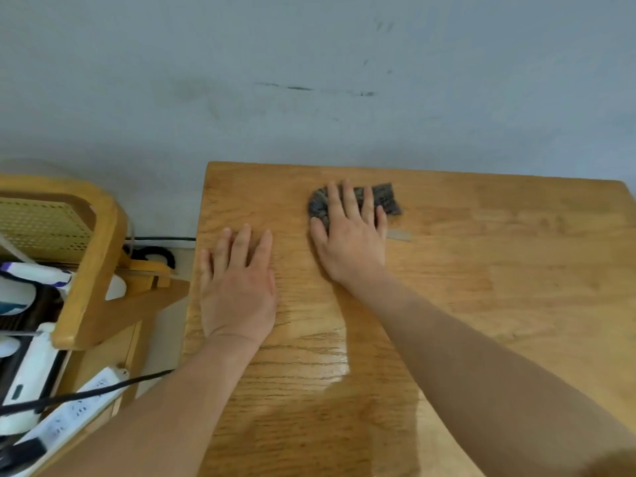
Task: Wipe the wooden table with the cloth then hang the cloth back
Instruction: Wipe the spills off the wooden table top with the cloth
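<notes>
Crowding the left edge, well clear of the wiping: wooden chair (93, 270), white power strip (74, 411) with its black cord. Bracing flat on the wooden table (499, 304), fingers spread, holding nothing: left hand (237, 287). Pressing the dark cloth (387, 199) down near the far edge, fingers spread over it: right hand (351, 235). Glistening wet in the near middle, so wiping probably well along; right side and hanging likely remaining. Blocking nothing on the tabletop.

A home room: wooden table (481, 287), cane chair (86, 235), power strip (75, 407).
</notes>
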